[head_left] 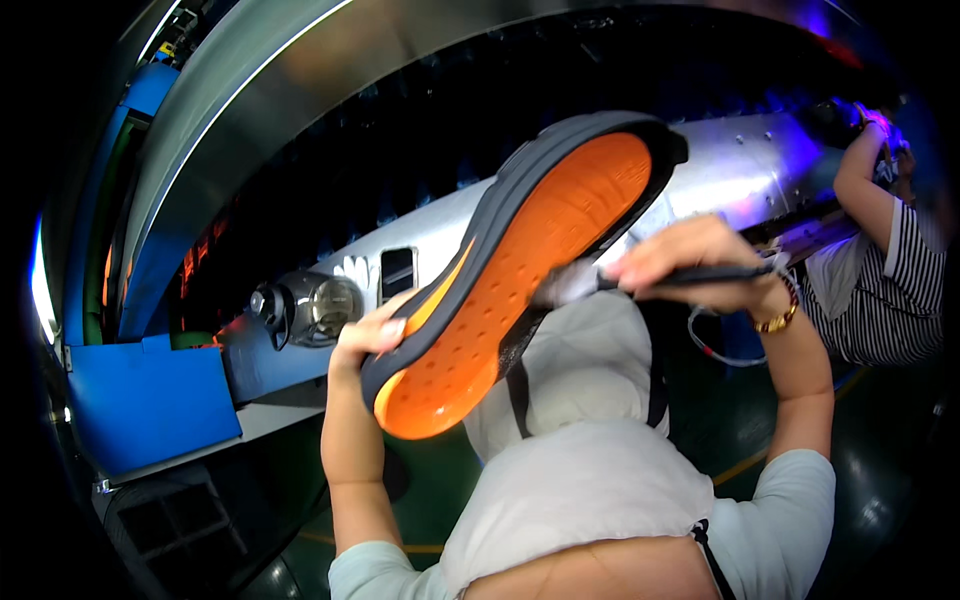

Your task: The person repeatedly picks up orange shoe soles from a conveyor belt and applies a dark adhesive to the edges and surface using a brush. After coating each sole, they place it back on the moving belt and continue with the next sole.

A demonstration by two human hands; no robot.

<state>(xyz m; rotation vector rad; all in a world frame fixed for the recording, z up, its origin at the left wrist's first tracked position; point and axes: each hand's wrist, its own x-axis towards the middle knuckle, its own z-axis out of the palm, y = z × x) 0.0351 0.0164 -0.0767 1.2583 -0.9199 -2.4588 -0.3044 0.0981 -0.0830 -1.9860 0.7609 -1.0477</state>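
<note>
Here, shoe sole: a long, dark grey shoe sole with a bright orange inside [570,205] is held up in the air, over the person's pale grey clothes [580,485]. It sits on a slant, one end low on the left and the wider end high on the right. The orange side shows, with little dimples in it.
Left hand: the bare left hand [375,335] is closed on the sole's low left end. The thumb is on the side, and most of the other fingers are hidden.
Right hand: the bare right hand [700,255] is curled snugly around a brush with a thin black handle and pale hair [575,284]. A gold and red bracelet [776,320] is on the wrist.
Brush tip: it points left, over the sole's right edge by the orange part. It is blurry, so one cannot tell if it touches.
Metal shelf: behind the sole is a long, shiny silver shelf [735,185]. On its left part are a see-through dark jug with a black lid [325,310], white gloves [352,268] and a flat dark rectangle [398,270].
Blue box: a big, flat-sided blue box [150,410] is left of the jug.
Other person: someone in a black-and-white striped top [885,310] is at the far right, one arm up.
</note>
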